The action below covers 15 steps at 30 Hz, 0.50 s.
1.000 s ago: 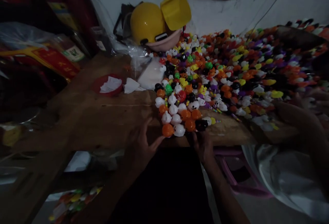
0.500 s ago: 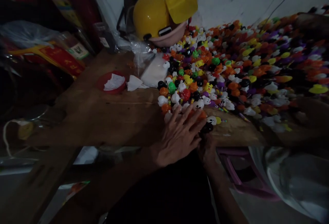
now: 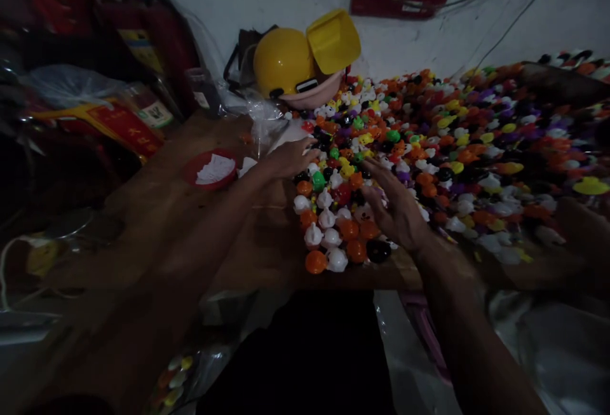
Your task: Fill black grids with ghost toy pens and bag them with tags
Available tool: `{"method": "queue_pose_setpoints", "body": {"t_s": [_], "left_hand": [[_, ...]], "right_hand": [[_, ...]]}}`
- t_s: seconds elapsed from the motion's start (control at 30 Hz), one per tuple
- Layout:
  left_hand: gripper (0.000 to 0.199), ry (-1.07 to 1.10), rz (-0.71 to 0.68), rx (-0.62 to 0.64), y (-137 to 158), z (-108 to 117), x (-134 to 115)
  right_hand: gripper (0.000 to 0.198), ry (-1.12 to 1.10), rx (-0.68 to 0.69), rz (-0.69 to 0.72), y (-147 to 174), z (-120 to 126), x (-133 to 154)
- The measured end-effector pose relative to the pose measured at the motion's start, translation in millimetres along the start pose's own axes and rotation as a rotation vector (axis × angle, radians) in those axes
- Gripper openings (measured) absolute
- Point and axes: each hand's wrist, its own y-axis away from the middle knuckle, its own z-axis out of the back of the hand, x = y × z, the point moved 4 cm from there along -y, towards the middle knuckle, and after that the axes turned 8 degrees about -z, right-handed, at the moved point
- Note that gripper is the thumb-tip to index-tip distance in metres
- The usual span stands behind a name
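Small plastic figures [image 3: 330, 237] in white, orange and black stand in close rows at the table's front edge. Some are shaped like ghosts, pumpkins and animal heads. My right hand [image 3: 398, 208] is over the right side of these rows, fingers spread and pointing away from me; nothing shows in it. Farther back, my left hand [image 3: 294, 156] reaches across to the left border of the figures, its fingers stretched toward them. A white packet [image 3: 290, 134] lies just behind that hand. Whether the left fingertips touch a figure, I cannot tell.
A big heap of similar figures [image 3: 476, 142] spreads over the right of the wooden table [image 3: 214, 231]. A red bowl [image 3: 191, 170] with white papers stands at left. Behind are a yellow helmet [image 3: 281, 62] and a pink basin [image 3: 317, 92]. A dark arm-like shape [image 3: 581, 227] shows at right.
My hands were together at the front edge; now they are apart. The left has moved back and left, the right forward onto the figures. The view has tilted up, and the front rows are uncovered.
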Motion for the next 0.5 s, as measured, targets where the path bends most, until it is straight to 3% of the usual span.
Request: {"method": "queue_pose_setpoints", "body": {"t_s": [0.1,0.23,0.33,0.5], "left_hand": [[0.054,0.163,-0.076,0.203,-26,-15,10],[0.063,0.342,-0.198,0.405,-38,-37,11],[0.054,0.364,-0.244,0.373,-47,-47,14],[0.039,0.257,-0.081,0.216,-55,-57,18]], "right_hand": [[0.056,0.094,0.205,0.012,-28,-36,-11],[0.061,0.115,0.342,-0.003,-27,-55,-28],[0.059,0.07,0.318,0.064,-19,-53,-36],[0.06,-0.01,0.276,0.046,-23,-60,-38]]}}
